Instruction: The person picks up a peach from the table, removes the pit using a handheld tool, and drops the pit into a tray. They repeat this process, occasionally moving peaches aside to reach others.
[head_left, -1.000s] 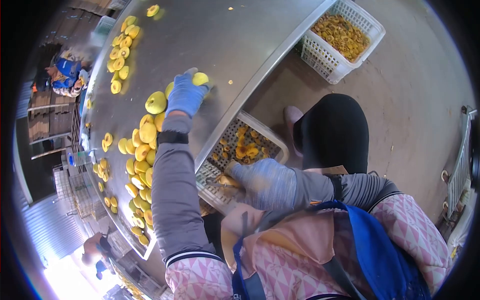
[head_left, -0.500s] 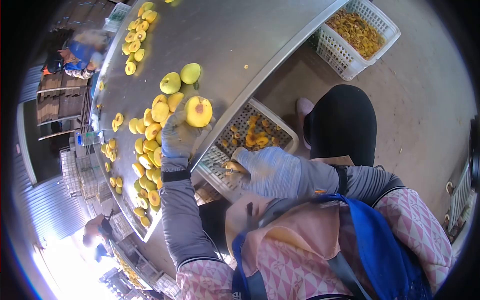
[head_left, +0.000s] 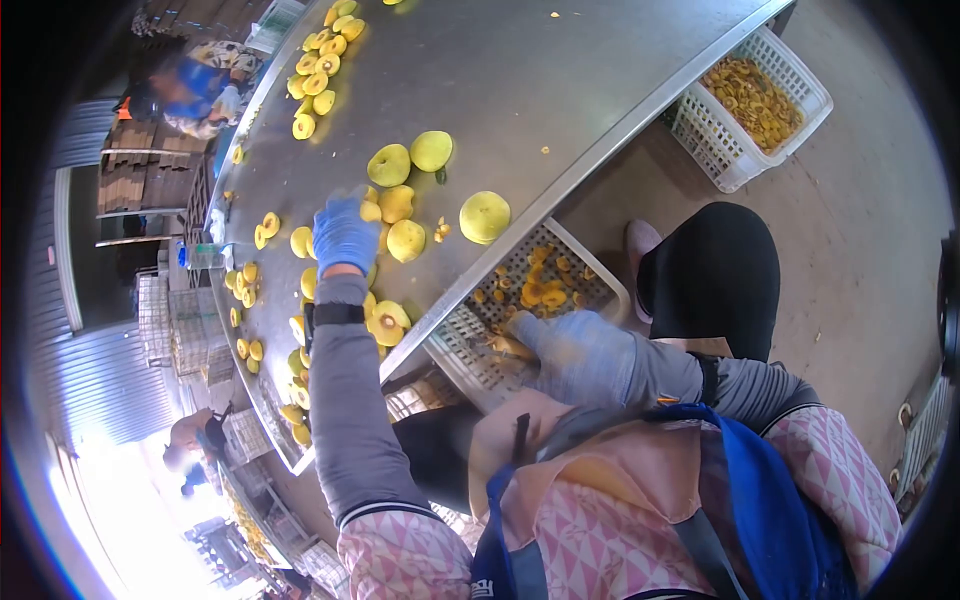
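My left hand (head_left: 345,232), in a blue glove, is over the pile of yellow fruit halves (head_left: 388,322) on the metal table (head_left: 500,90). Its fingers are blurred, and whether they grip a fruit is unclear. My right hand (head_left: 585,355), gloved too, is closed around a small tool (head_left: 510,346) with a brownish handle, above the crate below the table edge. A green-yellow fruit (head_left: 485,217) lies near that edge. Two more greenish fruits (head_left: 431,151) sit side by side farther in, with small fruit scraps (head_left: 442,230) below them.
Under the table edge, a perforated crate (head_left: 600,268) holds orange fruit bits. Another white crate (head_left: 815,105), full of scraps, stands on the floor at upper right. More fruit halves (head_left: 325,65) lie at the far side. A co-worker (head_left: 195,90) is across the table.
The cut fruit has left my left hand, which has moved up and left over the pile. A fruit now lies near the table edge. My right hand still holds the tool. The view has shifted.
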